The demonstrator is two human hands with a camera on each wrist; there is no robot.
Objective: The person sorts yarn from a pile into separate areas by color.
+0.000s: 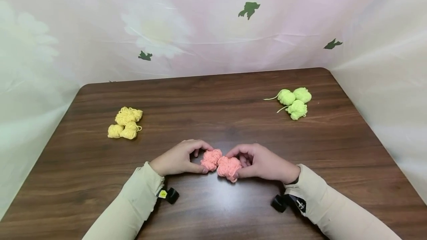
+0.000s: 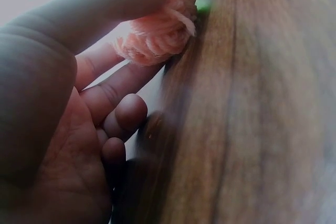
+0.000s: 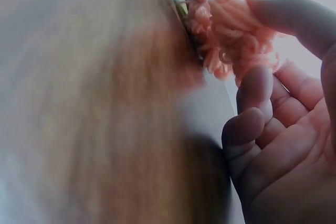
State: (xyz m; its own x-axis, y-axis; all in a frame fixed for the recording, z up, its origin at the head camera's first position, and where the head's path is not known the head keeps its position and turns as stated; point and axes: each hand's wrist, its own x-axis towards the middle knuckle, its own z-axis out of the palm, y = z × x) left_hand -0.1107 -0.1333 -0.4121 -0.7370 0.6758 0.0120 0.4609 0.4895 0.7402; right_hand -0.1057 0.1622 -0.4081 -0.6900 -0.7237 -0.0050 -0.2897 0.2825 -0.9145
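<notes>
Two small pink balls of yarn touch each other near the middle of the table. My left hand (image 1: 186, 156) pinches the left pink yarn ball (image 1: 211, 159) between thumb and fingers. In the left wrist view that yarn (image 2: 160, 38) sits under the thumb, with the other fingers curled below. The right pink yarn ball (image 1: 228, 168) is pinched by my right hand (image 1: 261, 163). In the right wrist view its loose loops (image 3: 239, 32) show between thumb and fingers, the other pink ball just behind.
On the brown wooden table (image 1: 200, 110), several yellow yarn balls (image 1: 128, 117) lie clustered at left. A group of green yarn balls (image 1: 297, 108), two with loose tails, lies at the back right. A pale flowered cloth (image 1: 207, 21) hangs behind the table.
</notes>
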